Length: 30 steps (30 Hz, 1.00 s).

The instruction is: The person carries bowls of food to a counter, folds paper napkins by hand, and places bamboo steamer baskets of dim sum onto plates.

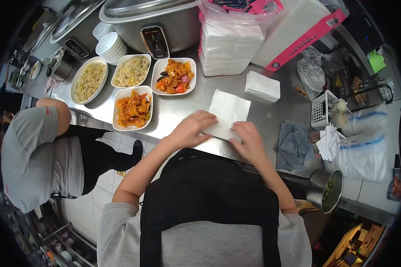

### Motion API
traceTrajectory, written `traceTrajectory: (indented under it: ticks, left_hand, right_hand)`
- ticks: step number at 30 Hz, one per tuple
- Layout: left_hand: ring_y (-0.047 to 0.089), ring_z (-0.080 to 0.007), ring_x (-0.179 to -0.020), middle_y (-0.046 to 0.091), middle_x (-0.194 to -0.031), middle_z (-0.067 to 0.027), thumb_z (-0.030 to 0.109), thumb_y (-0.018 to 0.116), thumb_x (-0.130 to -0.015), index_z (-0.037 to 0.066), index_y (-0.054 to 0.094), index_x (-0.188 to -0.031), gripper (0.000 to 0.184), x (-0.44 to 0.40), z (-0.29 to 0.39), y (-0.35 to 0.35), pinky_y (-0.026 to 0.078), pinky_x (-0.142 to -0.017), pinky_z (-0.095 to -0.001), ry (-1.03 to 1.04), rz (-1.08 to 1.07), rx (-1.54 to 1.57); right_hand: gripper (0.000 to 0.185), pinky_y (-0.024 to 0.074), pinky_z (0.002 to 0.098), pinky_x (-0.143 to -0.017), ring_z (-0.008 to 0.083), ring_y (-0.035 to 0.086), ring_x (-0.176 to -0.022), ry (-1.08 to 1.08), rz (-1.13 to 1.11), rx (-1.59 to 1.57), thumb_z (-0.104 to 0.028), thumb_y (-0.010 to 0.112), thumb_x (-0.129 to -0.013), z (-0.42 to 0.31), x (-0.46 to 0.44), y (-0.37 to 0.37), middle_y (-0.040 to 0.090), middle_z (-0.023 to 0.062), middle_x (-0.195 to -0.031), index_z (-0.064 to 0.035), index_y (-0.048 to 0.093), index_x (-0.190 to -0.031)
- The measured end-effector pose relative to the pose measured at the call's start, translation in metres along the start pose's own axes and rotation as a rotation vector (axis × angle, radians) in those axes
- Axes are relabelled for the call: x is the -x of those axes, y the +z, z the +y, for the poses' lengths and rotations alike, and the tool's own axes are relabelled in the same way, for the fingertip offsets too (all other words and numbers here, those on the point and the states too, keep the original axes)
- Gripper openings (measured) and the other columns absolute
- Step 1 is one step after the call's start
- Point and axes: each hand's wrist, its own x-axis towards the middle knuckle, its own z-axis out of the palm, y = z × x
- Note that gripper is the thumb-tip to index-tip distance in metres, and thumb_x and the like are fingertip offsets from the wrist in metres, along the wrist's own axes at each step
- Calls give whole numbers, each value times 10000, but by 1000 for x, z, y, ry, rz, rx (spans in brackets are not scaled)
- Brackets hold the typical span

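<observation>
A white paper napkin [229,106] lies on the steel counter in front of me, its near edge between my hands. My left hand [194,129] is at the near left corner, fingers bent over the paper and thumb by the edge. At the near right corner, my right hand [248,140] has its fingers and thumb closed about the edge. Just beyond, to the right, sits a stack of folded napkins [263,86]. Left of my hands stand two bowls of saucy fried pieces, one nearer [132,109] and one farther [174,76].
Two dishes of fried rice, one oval [89,80] and one squarish [131,71], stand left. Behind are stacked white bowls [111,48], a large cooker [151,26] and bagged napkins [229,44]. Rightward lie a grey cloth [294,146] and a pot [325,191]. A co-worker [44,151] stands left.
</observation>
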Motion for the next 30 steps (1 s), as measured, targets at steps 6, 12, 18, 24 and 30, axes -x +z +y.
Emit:
traceTrajectory:
  ticks: [6, 12, 18, 24, 30]
  left_hand:
    - [500, -255, -991, 541, -1034, -79, 102, 690, -646, 57, 552, -1011, 393, 12, 8, 24, 388, -865, -372, -39, -73, -127]
    - [536, -240, -890, 575, -893, -58, 88, 666, -687, 58, 566, -883, 222, 8, -7, 13, 425, -785, -352, -115, -72, 40]
    - [572, -254, -869, 620, -933, -76, 103, 645, -733, 23, 602, -778, 102, -2, -22, 4, 461, -742, -336, -107, -124, 189]
    - [595, -267, -803, 637, -912, -99, 79, 606, -752, -5, 619, -784, 91, -8, -26, -2, 468, -724, -338, -144, -153, 271]
    - [607, -257, -787, 641, -895, -105, 62, 587, -747, -9, 627, -822, 110, -12, -30, -2, 471, -719, -327, -183, -176, 314]
  right_hand:
    - [321, 412, 364, -833, 286, 492, -996, -87, -215, 99, -91, 665, -670, 12, -5, 11, 513, 113, -1031, -22, 504, -939]
    - [148, 459, 355, -756, 281, 554, -935, -86, -305, -160, -60, 635, -717, 36, -13, 6, 580, 112, -1042, -18, 548, -828]
    - [61, 467, 297, -707, 216, 605, -817, 21, -338, -286, -59, 621, -735, 38, -23, -3, 626, 87, -1017, -18, 611, -780]
    - [66, 466, 286, -701, 200, 608, -796, 74, -373, -333, -50, 604, -738, 43, -27, -4, 641, 82, -985, -15, 630, -789]
    - [84, 461, 269, -684, 178, 603, -764, 153, -368, -348, -32, 584, -726, 42, -30, -5, 643, 75, -968, -6, 622, -796]
